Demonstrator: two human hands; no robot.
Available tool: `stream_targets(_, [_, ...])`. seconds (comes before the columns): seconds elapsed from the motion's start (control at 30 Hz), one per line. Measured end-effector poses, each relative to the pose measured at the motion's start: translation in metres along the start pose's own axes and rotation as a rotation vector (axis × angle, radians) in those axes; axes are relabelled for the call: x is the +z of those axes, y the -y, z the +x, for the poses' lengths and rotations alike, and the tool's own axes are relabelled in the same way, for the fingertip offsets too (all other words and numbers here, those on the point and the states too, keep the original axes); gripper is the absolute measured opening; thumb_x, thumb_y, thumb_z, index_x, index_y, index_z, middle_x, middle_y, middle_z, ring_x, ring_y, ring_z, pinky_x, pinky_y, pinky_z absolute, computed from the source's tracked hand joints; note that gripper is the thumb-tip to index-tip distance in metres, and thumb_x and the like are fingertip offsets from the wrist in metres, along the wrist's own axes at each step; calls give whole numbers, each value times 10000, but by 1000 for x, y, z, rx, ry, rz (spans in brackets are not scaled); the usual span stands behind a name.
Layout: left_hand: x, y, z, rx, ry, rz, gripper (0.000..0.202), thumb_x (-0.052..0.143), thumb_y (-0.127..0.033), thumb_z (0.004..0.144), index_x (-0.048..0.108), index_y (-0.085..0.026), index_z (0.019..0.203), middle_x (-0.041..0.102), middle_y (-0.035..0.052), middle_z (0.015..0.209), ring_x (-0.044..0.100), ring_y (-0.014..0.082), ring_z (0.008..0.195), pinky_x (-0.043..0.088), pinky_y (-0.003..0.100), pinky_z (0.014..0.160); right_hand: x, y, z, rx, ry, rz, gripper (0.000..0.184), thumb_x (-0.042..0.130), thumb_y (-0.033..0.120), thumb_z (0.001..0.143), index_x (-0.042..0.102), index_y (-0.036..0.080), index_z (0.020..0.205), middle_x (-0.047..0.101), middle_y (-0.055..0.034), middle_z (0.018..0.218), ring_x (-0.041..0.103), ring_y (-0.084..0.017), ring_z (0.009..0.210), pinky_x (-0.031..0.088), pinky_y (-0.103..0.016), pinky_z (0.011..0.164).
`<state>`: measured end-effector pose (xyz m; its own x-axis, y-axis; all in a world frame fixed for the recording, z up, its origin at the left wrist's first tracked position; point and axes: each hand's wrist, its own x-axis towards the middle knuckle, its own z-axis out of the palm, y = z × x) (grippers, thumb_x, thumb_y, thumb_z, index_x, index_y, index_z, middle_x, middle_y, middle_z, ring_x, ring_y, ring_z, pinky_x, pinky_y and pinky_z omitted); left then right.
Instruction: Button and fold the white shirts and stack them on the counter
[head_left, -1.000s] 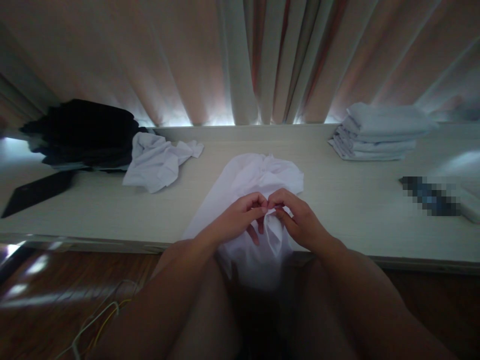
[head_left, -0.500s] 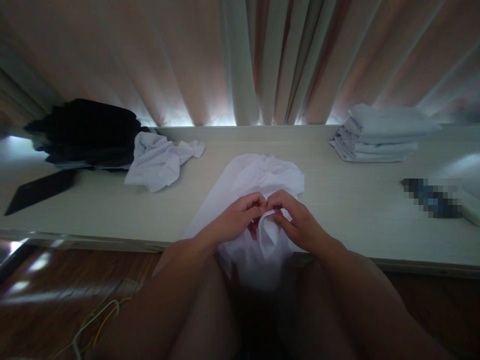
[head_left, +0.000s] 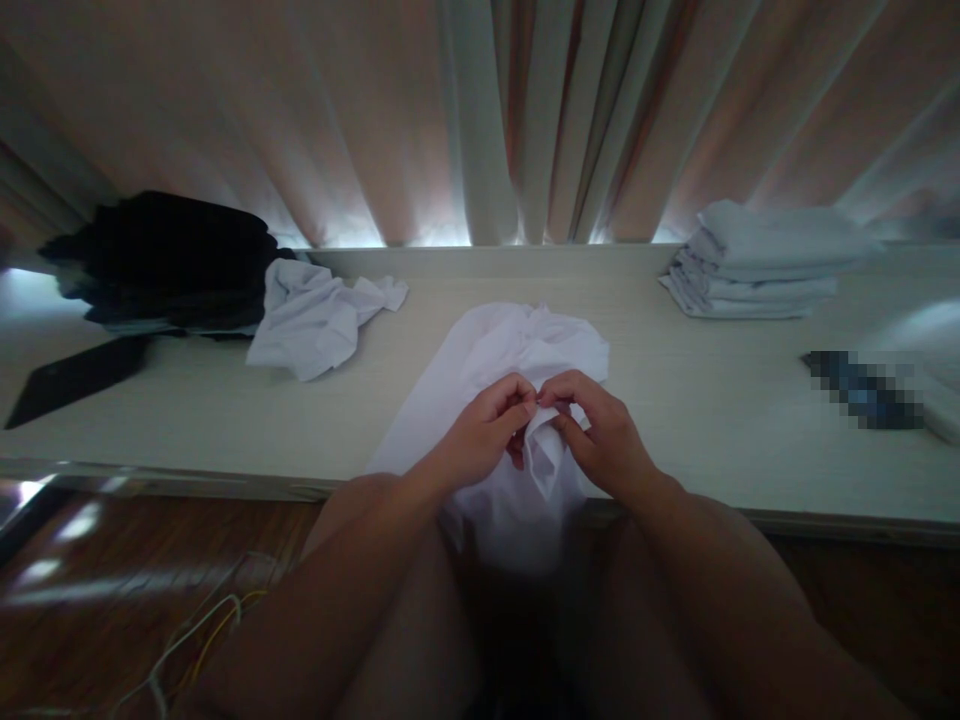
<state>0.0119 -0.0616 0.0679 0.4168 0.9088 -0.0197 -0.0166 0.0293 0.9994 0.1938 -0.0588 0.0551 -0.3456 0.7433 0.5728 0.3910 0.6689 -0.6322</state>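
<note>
A crumpled white garment (head_left: 504,340), perhaps a shirt, lies over the front edge of the pale table and hangs down between my knees. My left hand (head_left: 491,425) pinches its fabric between thumb and fingers. Close against it, my right hand (head_left: 596,425) grips the same cloth, with a folded flap standing up between the two hands. The fingertips almost meet; whether something small sits between them is too fine to make out.
On the pale table (head_left: 675,420), a black cloth pile (head_left: 172,265) and a loose white cloth (head_left: 311,320) lie left. A folded white stack (head_left: 772,265) and a blurred-out dark object (head_left: 862,390) are right. Curtains (head_left: 300,120) hang behind; cables (head_left: 187,640) lie on the floor.
Both hands have risen slightly and shifted a little to the right, still pinching the white garment. The flap between them has moved along with them.
</note>
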Motion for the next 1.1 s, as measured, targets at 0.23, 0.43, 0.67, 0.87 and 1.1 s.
stream_targets(0.23, [4, 2, 0, -15, -37, 2, 177, 556, -374, 893, 500, -209, 860, 507, -52, 677, 545, 95, 524, 488, 192, 437, 1, -1, -1, 11, -26, -28, 225, 514, 44, 848, 562, 232, 961, 605, -26, 924, 574, -179, 859, 472, -320, 783])
stream_targets(0.43, [5, 4, 0, 8, -48, -44, 176, 570, -370, 889, 488, -216, 866, 499, -57, 690, 542, 95, 516, 489, 197, 418, 2, 1, 0, -19, -55, -41, 173, 512, 81, 873, 554, 235, 938, 606, -27, 909, 574, -181, 843, 469, -324, 771])
stream_targets(0.67, [11, 3, -2, 51, -53, -41, 197, 559, -391, 909, 478, -215, 872, 503, -59, 694, 527, 86, 507, 478, 199, 443, 4, 4, -1, -58, -93, -30, 136, 472, 105, 912, 515, 233, 929, 593, -45, 920, 574, -190, 871, 459, -341, 787])
stream_targets(0.87, [14, 0, -5, 96, -79, 37, 210, 545, -405, 921, 488, -212, 865, 508, -55, 673, 509, 80, 518, 427, 188, 480, 6, 5, -4, -61, -137, -7, 120, 473, 127, 924, 521, 237, 939, 598, -45, 929, 585, -192, 889, 467, -350, 790])
stream_targets(1.1, [15, -3, -7, 124, -109, 25, 167, 523, -346, 926, 487, -209, 838, 488, -61, 627, 485, 83, 497, 401, 195, 473, 7, 5, -4, -75, -168, -4, 138, 501, 119, 916, 544, 234, 980, 616, -45, 952, 602, -187, 915, 475, -348, 815])
